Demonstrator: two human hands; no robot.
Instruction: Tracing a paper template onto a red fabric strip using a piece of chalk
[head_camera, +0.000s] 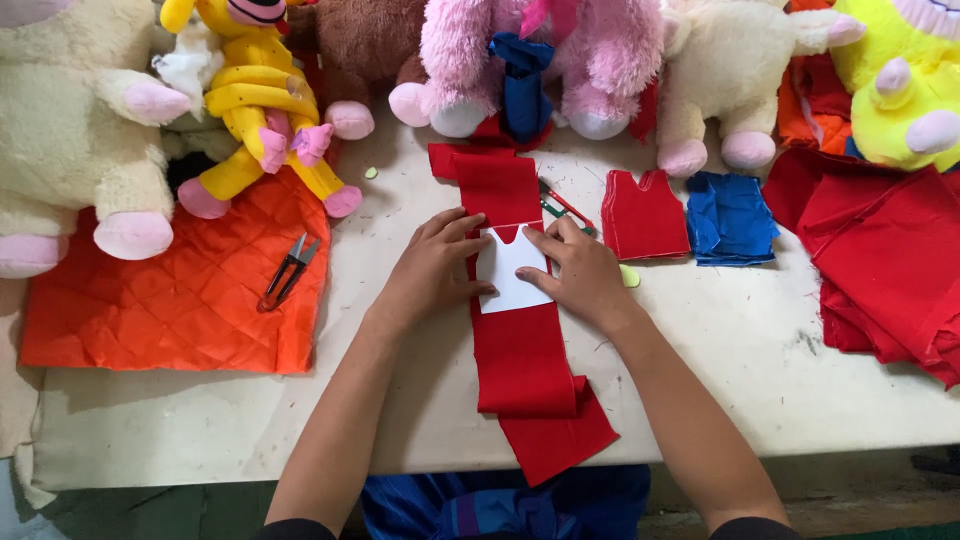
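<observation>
A small white template, flat and stiff-looking like card, with a scooped neckline notch cut into its top edge so it reads as a tiny vest shape, lies on a long strip of red fabric near the middle of the desk. The left hand lies flat and released, fingers spread, pressing the template's left edge and the cloth beside it; the right hand is likewise unclenched, its fingertips resting on the template's right side and top corner, gripping nothing. The red strip is smooth woven cloth, running from the toys at the far edge down past the near edge of the desk, where its folded end hangs over. Just beyond the right hand, a pair of scissors with red and green handles peeks out beside the strip. To the right lie a stack of red vest-shaped cutouts, then a pile of blue fabric pieces, and further right a loose heap of red cloth. On the left, a quilted orange fabric sheet with diamond stitching carries a small pair of thread snips. Plush toys line the far edge: a cream one, a yellow one, a brown one, a shaggy pink one and a bright yellow one.
</observation>
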